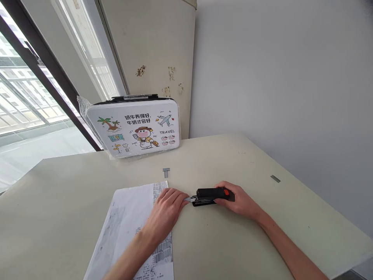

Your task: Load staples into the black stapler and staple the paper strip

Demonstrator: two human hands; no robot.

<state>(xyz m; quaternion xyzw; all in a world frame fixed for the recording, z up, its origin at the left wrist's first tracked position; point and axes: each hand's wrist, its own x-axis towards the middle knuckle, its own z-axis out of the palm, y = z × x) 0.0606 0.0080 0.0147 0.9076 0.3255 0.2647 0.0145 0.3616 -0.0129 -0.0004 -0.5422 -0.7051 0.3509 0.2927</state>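
A black stapler (210, 193) with a red part near its rear lies low over the table, and my right hand (237, 200) is closed around its back end. At the stapler's front, my left hand (170, 206) pinches a small silvery-grey strip (188, 199) that reaches to the stapler's metal front. Whether the strip is staples or part of the stapler cannot be made out. Under my left wrist and forearm lie white papers (132, 200), printed with dense dark text and codes along the right edge.
A white case (163, 136) with cartoon travel pictures, partly in clear plastic, stands at the back of the pale table (233, 241). Grey tape pieces mark the tabletop, one T-shaped (166, 172) and one short strip (275, 178). A wall rises at right, a window at left.
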